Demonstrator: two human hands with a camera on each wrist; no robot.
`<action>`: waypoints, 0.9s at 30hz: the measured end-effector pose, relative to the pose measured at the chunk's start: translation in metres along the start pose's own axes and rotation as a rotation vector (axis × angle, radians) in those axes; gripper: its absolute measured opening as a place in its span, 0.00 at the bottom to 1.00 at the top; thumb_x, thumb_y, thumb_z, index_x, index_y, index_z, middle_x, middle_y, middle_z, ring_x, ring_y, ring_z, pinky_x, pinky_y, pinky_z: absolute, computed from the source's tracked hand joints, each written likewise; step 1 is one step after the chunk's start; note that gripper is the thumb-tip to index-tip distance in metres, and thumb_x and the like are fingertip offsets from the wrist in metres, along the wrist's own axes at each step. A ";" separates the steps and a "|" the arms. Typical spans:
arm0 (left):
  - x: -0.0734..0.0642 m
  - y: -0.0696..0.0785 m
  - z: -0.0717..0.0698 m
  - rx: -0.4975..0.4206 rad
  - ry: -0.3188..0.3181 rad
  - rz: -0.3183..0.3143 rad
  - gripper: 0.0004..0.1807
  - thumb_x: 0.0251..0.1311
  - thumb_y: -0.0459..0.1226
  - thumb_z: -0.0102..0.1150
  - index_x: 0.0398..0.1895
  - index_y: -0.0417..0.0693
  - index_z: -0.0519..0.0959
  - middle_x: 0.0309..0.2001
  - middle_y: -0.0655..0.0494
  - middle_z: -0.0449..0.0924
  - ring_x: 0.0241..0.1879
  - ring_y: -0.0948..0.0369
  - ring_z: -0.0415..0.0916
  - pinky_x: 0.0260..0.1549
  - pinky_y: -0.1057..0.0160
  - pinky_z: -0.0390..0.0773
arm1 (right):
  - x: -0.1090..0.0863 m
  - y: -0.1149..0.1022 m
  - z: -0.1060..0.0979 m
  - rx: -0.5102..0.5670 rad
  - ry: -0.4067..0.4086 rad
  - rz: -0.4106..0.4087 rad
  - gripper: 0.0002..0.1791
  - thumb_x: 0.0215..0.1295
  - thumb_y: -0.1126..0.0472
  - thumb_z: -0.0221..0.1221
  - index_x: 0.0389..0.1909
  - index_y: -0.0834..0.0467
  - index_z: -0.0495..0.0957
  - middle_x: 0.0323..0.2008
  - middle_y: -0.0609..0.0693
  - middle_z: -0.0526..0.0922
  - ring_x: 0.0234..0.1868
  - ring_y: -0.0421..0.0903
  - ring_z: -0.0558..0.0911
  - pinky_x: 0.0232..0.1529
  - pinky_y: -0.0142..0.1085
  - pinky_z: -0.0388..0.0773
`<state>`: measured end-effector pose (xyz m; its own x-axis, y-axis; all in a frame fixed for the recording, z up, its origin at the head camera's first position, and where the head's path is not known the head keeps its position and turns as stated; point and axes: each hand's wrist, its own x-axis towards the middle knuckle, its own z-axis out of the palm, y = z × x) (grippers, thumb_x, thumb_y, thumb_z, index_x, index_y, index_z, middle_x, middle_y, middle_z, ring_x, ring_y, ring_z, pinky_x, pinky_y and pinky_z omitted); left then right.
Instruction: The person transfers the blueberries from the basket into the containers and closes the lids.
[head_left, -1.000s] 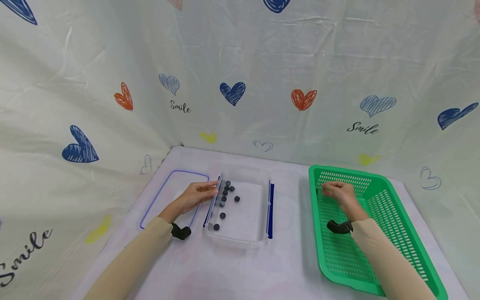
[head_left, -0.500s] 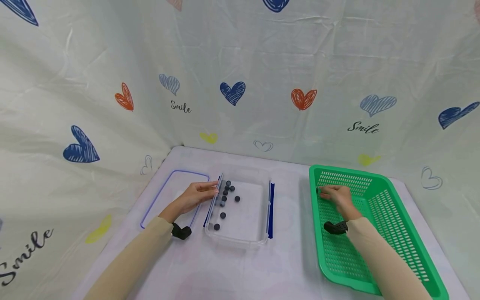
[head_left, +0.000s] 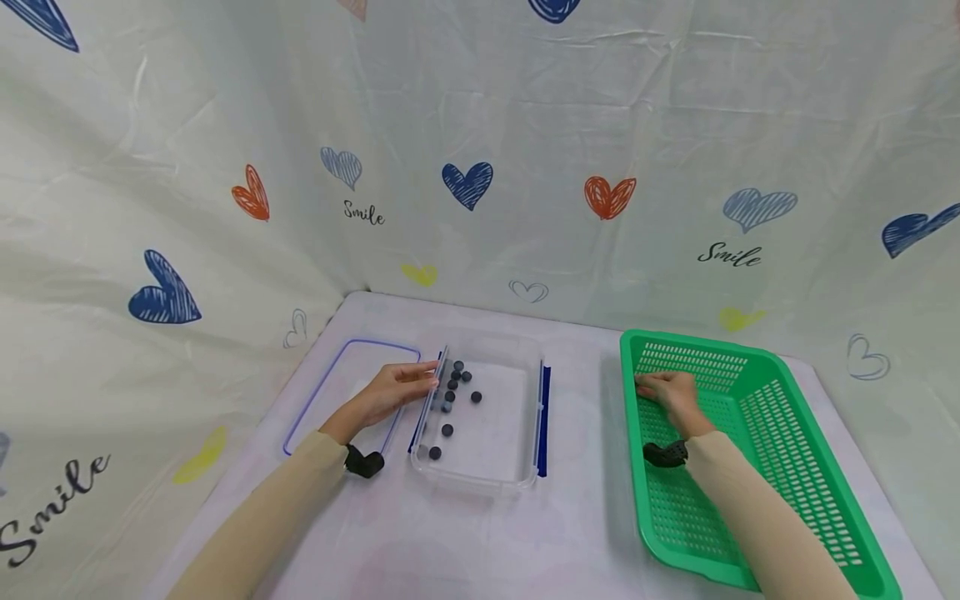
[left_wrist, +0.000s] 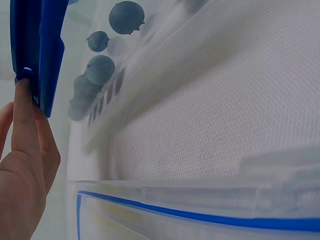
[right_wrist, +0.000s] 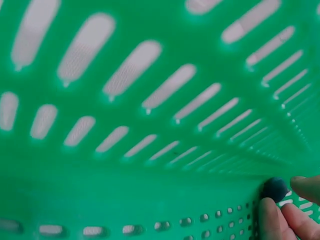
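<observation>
In the head view my left hand [head_left: 388,398] touches the left side of a clear plastic box [head_left: 498,482]. The left wrist view has its outstretched fingers at the box's blue side latch [left_wrist: 37,45]. Several dark blueberries [head_left: 447,430] lie in the box, mostly along its left wall. My right hand [head_left: 675,396] reaches down inside a green perforated basket [head_left: 806,433], by its left wall. In the right wrist view a blueberry [right_wrist: 275,190] sits at the fingertips, with the thumb tip close beside it and a narrow gap showing. The head view hides this berry behind the hand.
A clear lid with a blue rim [head_left: 318,396] lies left of the box, partly under the left hand. The box's right latch [head_left: 543,421] hangs open. A white cloth covers the table [head_left: 577,517], and a heart-printed curtain [head_left: 525,100] stands behind.
My right hand has moved slightly left and lower in the basket, and its fingers now cover the blueberry by the wall. The left hand and the berries in the box have not moved.
</observation>
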<state>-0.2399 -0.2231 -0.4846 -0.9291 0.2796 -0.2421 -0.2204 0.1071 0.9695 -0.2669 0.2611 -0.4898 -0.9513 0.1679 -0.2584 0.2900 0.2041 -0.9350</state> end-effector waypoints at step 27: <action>-0.001 -0.001 0.001 0.016 -0.005 0.019 0.31 0.66 0.38 0.65 0.70 0.41 0.70 0.69 0.41 0.68 0.57 0.61 0.76 0.58 0.62 0.76 | 0.002 -0.002 0.003 0.004 0.027 0.036 0.14 0.67 0.69 0.61 0.50 0.75 0.78 0.26 0.44 0.83 0.28 0.38 0.85 0.43 0.37 0.85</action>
<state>-0.2390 -0.2228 -0.4851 -0.9314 0.2867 -0.2241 -0.1980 0.1173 0.9732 -0.2700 0.2582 -0.4895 -0.9371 0.2008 -0.2854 0.3236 0.1940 -0.9261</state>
